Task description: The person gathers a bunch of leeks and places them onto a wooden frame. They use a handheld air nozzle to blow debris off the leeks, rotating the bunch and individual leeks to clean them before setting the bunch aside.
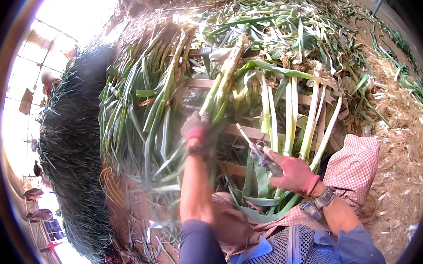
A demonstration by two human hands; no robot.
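My left hand (196, 128), in a dirty glove with a red cuff, is closed around the green end of a leek (212, 97), slightly blurred. That leek points up and away, with yellowed, withered leaves at its far end. In my gloved right hand (294, 173) is an air blow gun (261, 153), its thin pale nozzle pointing up and left. Several leeks with clean white stalks (291, 113) lie side by side beyond my right hand, over wooden slats (248, 131). To the left of my left hand lies a heap of unpeeled leeks (156, 94).
A tall dark green stack of leeks (74, 150) stands at the left. Stripped leaves (282, 29) pile up at the back. Cut roots (398, 144) and scraps cover the ground at the right. A checked cloth (354, 164) covers my leg. A person (48, 82) is at the far left.
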